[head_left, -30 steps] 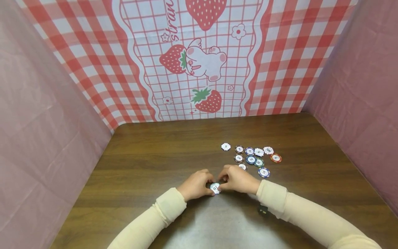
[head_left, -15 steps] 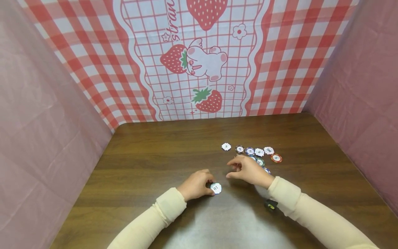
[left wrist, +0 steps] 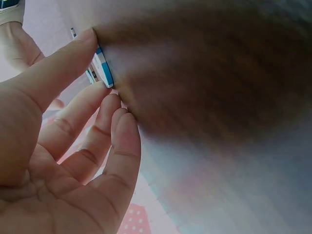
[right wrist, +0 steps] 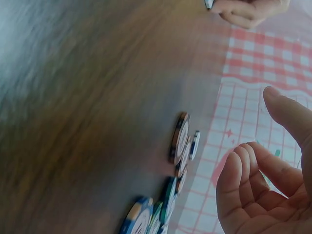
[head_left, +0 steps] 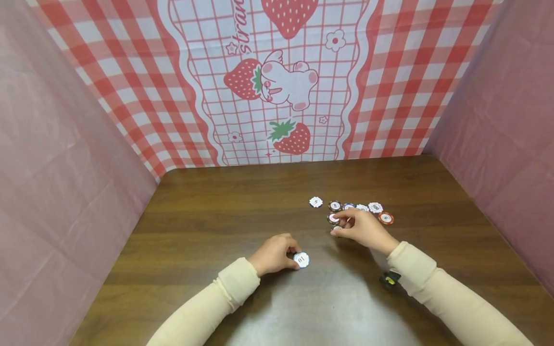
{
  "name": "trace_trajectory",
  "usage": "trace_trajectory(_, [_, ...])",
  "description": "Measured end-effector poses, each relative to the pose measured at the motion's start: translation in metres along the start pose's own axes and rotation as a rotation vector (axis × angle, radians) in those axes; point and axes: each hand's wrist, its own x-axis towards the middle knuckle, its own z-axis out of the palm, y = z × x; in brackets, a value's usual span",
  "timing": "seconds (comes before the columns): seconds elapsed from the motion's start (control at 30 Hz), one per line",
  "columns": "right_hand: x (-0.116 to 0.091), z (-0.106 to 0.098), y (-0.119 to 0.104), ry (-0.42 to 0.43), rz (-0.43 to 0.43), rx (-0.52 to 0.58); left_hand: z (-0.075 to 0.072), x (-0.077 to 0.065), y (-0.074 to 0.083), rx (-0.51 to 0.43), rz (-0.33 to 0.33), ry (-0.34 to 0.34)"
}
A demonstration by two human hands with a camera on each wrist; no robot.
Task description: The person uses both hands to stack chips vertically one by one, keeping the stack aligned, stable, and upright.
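Observation:
My left hand pinches a white-and-blue poker chip marked 10 between thumb and forefinger, low on the table. The left wrist view shows the chip's blue-and-white edge at the fingertips. Over the group of chips hovers my right hand, thumb and fingers spread apart with nothing between them. Nearest its fingertips lie a dark-edged chip and another chip, partly covered. Behind the right hand, the head view hides a blue chip and a green one.
Beyond the right hand lie a white chip marked 5, a black-edged chip, a pinkish-white chip and a red chip. The wooden table meets a checked cloth backdrop; pink cloth hangs at both sides.
My right hand has left the white-and-blue chip and moved right and away from me, over the other chips. My left hand stays at that chip.

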Motion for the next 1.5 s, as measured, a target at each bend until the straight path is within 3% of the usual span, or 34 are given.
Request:
trace_trajectory(0.47, [0.003,-0.011,0.016,-0.026,0.075,-0.008,0.0,0.002,-0.002,-0.039,0.004,0.004])
trace_trajectory(1.13, [0.009,0.0,0.029,-0.133,0.125,-0.034,0.001,0.0,-0.003,-0.062,-0.016,-0.01])
trace_trajectory(1.5, [0.012,0.003,0.027,-0.131,0.117,-0.055,0.0,0.004,-0.007,-0.093,-0.011,-0.023])
